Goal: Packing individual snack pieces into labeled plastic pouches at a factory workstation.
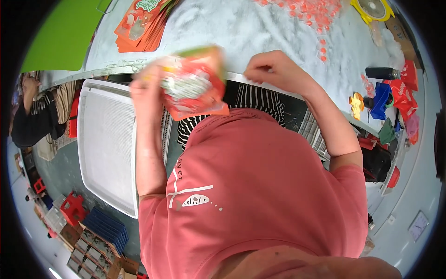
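Observation:
My left hand (147, 84) is closed on the left side of a red and orange plastic pouch (193, 88) with a green top. The pouch hangs in front of the table's near edge, tilted and smeared by motion. To the right of it, my right hand (275, 66) sits over the table edge with its fingers curled in, and nothing shows in them. A fanned stack of flat orange printed pouches (141, 28) lies on the pale table cover at the far left. Small clear packets with red pieces (311, 11) form a heap at the far middle, a few trailing nearer.
A white plastic tray (107, 149) stands below the table at my left, under a green panel (60, 39). Along the right side are a yellow round device (371, 9), a dark bottle (382, 73) and a blue object (382, 100). Another person (39, 114) is at far left.

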### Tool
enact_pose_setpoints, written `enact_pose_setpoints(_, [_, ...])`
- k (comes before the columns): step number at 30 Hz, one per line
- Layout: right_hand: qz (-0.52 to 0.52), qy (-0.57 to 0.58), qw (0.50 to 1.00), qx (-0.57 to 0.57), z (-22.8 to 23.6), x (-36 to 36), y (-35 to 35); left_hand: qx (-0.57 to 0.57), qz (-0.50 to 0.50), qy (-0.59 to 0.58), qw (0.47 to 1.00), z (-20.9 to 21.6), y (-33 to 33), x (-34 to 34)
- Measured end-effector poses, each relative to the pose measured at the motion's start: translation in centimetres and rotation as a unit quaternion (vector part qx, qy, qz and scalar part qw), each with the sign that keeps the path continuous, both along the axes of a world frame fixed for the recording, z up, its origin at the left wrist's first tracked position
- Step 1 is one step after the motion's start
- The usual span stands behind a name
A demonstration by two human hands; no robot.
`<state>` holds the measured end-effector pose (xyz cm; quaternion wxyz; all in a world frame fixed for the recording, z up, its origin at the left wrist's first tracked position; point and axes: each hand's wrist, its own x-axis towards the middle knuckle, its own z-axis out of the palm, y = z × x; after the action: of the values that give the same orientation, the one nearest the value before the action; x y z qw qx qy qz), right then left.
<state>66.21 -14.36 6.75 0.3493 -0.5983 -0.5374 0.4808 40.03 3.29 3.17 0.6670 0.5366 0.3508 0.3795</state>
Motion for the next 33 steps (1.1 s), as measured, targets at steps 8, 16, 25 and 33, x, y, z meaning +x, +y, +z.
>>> enact_pose_setpoints(8, [-0.16, 0.086, 0.969, 0.169, -0.9, -3.5, 3.5, 0.032, 0.002, 0.01, 0.999, 0.6, 1.4, -2.4])
enact_pose_setpoints(16, [-0.103, 0.144, 0.978, 0.109, -2.8, -4.5, 6.4, 0.045, -0.062, 0.026, 0.997, -0.3, 1.4, -3.2])
enact_pose_setpoints(25, [-0.134, 0.192, 0.963, 0.137, -4.4, -5.0, 7.6, -0.139, -0.105, 0.018, 0.985, -1.6, 1.4, -5.0])
enact_pose_setpoints(33, [-0.141, 0.155, 0.965, 0.16, -4.7, -5.9, 8.2, -0.11, -0.02, -0.042, 0.993, -0.9, 0.4, -3.5])
